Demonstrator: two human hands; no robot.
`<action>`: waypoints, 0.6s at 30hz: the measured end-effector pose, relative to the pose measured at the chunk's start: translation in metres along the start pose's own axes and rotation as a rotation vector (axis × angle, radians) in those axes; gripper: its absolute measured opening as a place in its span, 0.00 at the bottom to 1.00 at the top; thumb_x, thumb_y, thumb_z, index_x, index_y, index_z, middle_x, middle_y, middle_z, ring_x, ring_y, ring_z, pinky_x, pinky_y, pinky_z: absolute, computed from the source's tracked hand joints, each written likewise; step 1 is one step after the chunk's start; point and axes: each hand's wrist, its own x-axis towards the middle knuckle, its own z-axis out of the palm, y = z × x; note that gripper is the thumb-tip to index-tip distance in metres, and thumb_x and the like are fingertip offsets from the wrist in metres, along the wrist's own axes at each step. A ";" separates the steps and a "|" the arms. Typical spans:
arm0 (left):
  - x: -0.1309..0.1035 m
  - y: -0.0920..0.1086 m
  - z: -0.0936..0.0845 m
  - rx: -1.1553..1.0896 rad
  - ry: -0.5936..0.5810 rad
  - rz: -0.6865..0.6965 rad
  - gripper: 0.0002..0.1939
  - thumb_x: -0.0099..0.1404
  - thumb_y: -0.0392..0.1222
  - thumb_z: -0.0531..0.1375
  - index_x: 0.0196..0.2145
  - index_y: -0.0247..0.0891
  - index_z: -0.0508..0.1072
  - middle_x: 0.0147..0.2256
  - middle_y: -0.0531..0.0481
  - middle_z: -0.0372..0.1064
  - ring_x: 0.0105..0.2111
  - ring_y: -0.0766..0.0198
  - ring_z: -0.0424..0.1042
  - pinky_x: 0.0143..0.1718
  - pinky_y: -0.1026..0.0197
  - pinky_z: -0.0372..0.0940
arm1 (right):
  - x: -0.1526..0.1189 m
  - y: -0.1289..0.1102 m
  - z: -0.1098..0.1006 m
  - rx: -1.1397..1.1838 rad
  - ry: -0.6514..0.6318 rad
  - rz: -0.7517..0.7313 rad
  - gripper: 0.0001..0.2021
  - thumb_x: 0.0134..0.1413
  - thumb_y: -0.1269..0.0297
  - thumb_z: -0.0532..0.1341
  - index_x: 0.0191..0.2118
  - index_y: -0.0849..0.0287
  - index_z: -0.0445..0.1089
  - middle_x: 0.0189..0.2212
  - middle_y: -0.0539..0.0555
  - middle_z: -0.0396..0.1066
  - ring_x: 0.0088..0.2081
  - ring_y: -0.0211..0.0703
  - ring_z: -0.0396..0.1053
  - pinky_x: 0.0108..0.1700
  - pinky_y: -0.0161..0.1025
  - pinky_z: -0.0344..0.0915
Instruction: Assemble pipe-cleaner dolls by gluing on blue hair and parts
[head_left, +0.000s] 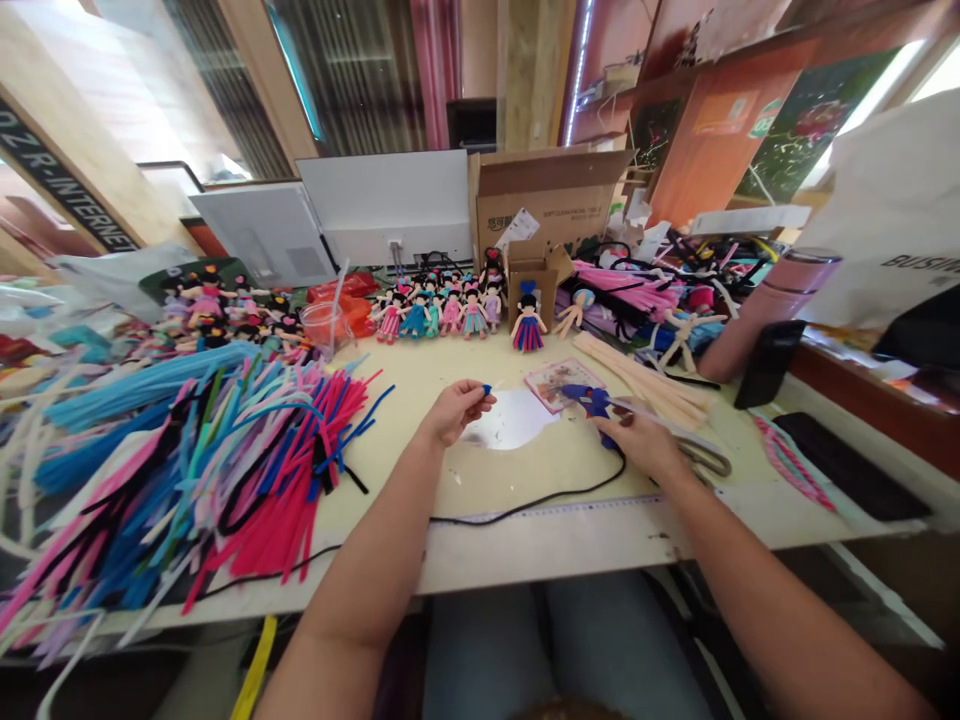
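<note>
Between its fingertips my left hand [457, 410] pinches a small dark blue piece [487, 390], above the left part of a shiny clear sheet [517, 420] on the table. My right hand [637, 440] is wrapped round a blue glue gun [589, 400], whose tip points left over a small picture card [555, 385]. A black cord [525, 503] runs from the gun leftward across the table. The two hands are apart. A doll in a blue and red striped skirt [528, 328] stands upright beyond them.
Bundles of coloured pipe cleaners [262, 450] cover the left side. Several small dolls [435, 310] stand at the back beside a cardboard box [551, 200]. To the right are beige strips [645, 380], scissors [701, 455], a phone [770, 365] and a pink bottle [772, 310].
</note>
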 end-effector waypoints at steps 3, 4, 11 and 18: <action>0.002 -0.002 0.000 0.018 -0.008 -0.007 0.16 0.48 0.44 0.69 0.30 0.34 0.70 0.25 0.49 0.74 0.22 0.72 0.69 0.24 0.69 0.56 | 0.018 -0.010 0.009 0.117 -0.146 0.046 0.22 0.39 0.50 0.65 0.39 0.60 0.71 0.22 0.49 0.68 0.23 0.40 0.64 0.25 0.35 0.59; 0.002 -0.003 0.000 0.021 -0.011 -0.008 0.16 0.48 0.44 0.69 0.30 0.34 0.70 0.26 0.49 0.74 0.22 0.72 0.69 0.24 0.69 0.56 | 0.021 -0.013 0.012 0.141 -0.176 0.067 0.21 0.39 0.50 0.65 0.38 0.59 0.71 0.20 0.48 0.67 0.22 0.39 0.63 0.23 0.34 0.57; 0.001 -0.001 0.001 0.032 -0.023 -0.012 0.16 0.48 0.44 0.69 0.30 0.34 0.69 0.26 0.49 0.74 0.23 0.72 0.69 0.25 0.69 0.56 | 0.029 -0.011 0.025 0.306 -0.167 0.222 0.16 0.39 0.54 0.67 0.34 0.57 0.73 0.16 0.45 0.64 0.17 0.34 0.58 0.17 0.32 0.53; 0.001 -0.003 0.001 0.024 -0.039 -0.023 0.17 0.47 0.45 0.70 0.30 0.34 0.70 0.26 0.49 0.74 0.22 0.72 0.68 0.25 0.68 0.56 | 0.028 -0.009 0.026 0.501 -0.165 0.365 0.11 0.45 0.57 0.65 0.29 0.60 0.72 0.25 0.54 0.73 0.22 0.36 0.67 0.21 0.32 0.63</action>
